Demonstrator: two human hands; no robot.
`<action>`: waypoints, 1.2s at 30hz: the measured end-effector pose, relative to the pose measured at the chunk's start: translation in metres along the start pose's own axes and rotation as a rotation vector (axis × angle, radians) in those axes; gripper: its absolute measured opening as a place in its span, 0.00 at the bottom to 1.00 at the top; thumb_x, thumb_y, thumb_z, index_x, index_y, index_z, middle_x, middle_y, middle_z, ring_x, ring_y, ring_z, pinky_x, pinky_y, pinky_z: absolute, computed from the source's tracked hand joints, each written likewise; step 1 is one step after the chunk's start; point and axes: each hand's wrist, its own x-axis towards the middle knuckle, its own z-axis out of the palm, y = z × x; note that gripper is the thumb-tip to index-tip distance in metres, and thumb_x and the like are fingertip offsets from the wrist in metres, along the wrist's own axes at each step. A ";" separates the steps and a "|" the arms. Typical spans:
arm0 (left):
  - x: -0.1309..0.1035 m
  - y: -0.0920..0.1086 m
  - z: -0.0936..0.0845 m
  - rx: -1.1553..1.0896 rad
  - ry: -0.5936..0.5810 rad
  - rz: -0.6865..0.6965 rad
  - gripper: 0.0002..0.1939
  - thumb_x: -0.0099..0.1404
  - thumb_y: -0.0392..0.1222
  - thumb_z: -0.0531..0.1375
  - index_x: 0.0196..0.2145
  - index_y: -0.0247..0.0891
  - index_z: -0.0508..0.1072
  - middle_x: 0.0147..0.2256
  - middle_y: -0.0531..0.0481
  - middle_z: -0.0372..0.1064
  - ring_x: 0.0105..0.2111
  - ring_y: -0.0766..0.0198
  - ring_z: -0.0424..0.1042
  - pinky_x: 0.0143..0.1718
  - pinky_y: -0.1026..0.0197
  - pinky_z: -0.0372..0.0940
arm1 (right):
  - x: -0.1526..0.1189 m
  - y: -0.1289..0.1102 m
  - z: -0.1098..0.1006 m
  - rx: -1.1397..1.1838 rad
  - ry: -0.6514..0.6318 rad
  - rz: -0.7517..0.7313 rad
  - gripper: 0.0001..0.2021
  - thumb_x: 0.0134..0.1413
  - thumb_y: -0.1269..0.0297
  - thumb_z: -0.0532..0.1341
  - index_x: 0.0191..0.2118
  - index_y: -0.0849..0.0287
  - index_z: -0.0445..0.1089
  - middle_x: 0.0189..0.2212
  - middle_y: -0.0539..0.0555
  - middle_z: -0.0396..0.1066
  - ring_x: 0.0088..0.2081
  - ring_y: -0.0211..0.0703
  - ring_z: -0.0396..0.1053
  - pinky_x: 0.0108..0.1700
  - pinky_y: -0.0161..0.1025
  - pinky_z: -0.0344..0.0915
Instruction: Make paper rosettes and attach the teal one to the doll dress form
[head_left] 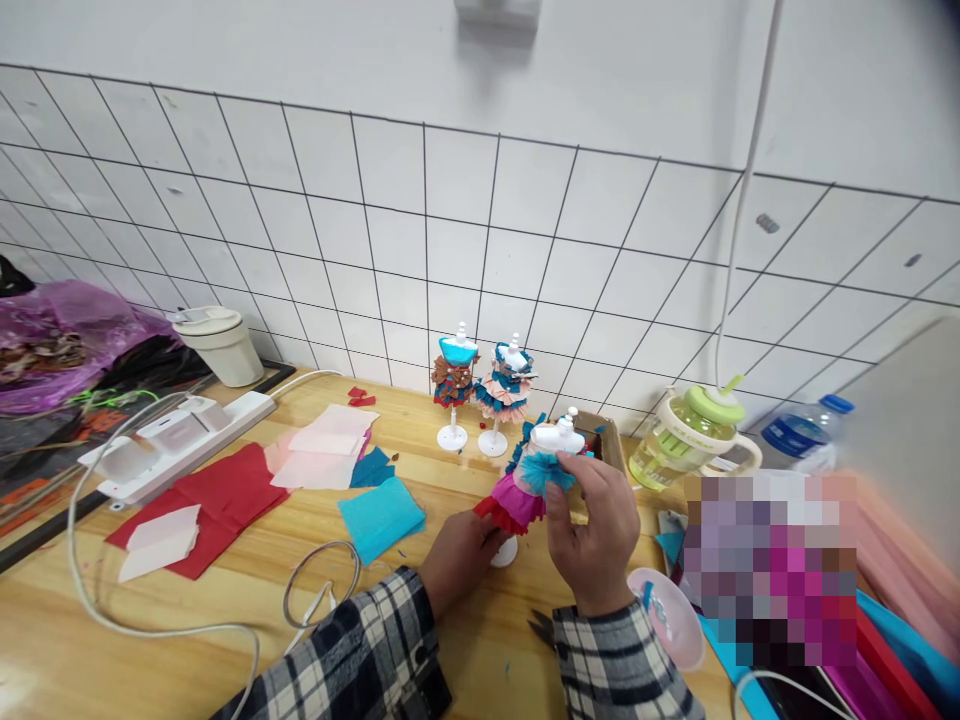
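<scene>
A small white dress form (556, 437) leans to the right in front of me, wearing a ruffled skirt (517, 500) of magenta and red paper with dark teal ruffles at one side. My left hand (463, 560) is closed round the red lower edge of this skirt; some fingertips are hidden. Between thumb and fingers, my right hand (596, 525) pinches a light-blue crepe paper piece (540, 470) against the form's front. The round white base (504, 552) shows below the skirt. Behind stand two more dressed forms, one with a turquoise top (457, 350), the other in peach and teal ruffles (502, 390).
Red paper (232, 490), pale pink paper (322, 455) and blue paper (382, 520) lie left. A power strip (187, 445) and loose cable (187, 630) are there too. Right are scissors (541, 630), a pink dish (679, 630), a cardboard box (609, 440) and a green-lidded jug (686, 440).
</scene>
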 end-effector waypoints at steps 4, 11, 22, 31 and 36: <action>0.000 0.005 -0.004 0.022 0.004 0.012 0.13 0.69 0.44 0.53 0.43 0.41 0.76 0.37 0.46 0.76 0.38 0.57 0.74 0.37 0.61 0.61 | 0.001 -0.004 0.002 -0.006 -0.051 -0.011 0.11 0.57 0.69 0.59 0.45 0.54 0.71 0.37 0.55 0.75 0.38 0.47 0.70 0.41 0.44 0.64; 0.002 0.004 -0.007 0.058 -0.013 -0.042 0.14 0.69 0.45 0.52 0.38 0.39 0.76 0.35 0.44 0.76 0.36 0.57 0.74 0.34 0.61 0.60 | -0.009 -0.015 -0.011 0.031 0.008 0.140 0.20 0.59 0.70 0.58 0.56 0.55 0.64 0.38 0.56 0.74 0.38 0.46 0.71 0.38 0.43 0.67; 0.007 -0.003 -0.009 0.127 0.099 -0.060 0.16 0.68 0.47 0.53 0.45 0.39 0.76 0.42 0.41 0.76 0.43 0.51 0.73 0.41 0.56 0.64 | -0.143 -0.025 -0.053 0.057 -0.379 0.236 0.11 0.60 0.72 0.55 0.45 0.55 0.70 0.36 0.55 0.75 0.37 0.45 0.73 0.38 0.42 0.70; -0.004 0.000 -0.012 0.191 0.118 -0.086 0.17 0.68 0.50 0.54 0.43 0.36 0.76 0.41 0.40 0.76 0.44 0.52 0.74 0.42 0.58 0.63 | -0.144 -0.021 -0.045 0.019 -0.543 0.288 0.12 0.57 0.76 0.52 0.38 0.58 0.72 0.34 0.55 0.73 0.36 0.46 0.69 0.38 0.42 0.65; -0.004 -0.002 -0.011 0.240 0.096 -0.127 0.17 0.68 0.49 0.53 0.40 0.36 0.77 0.39 0.41 0.76 0.41 0.54 0.74 0.39 0.60 0.62 | -0.149 -0.020 -0.048 0.023 -0.560 0.378 0.13 0.56 0.76 0.53 0.38 0.58 0.73 0.35 0.54 0.73 0.38 0.46 0.67 0.41 0.42 0.62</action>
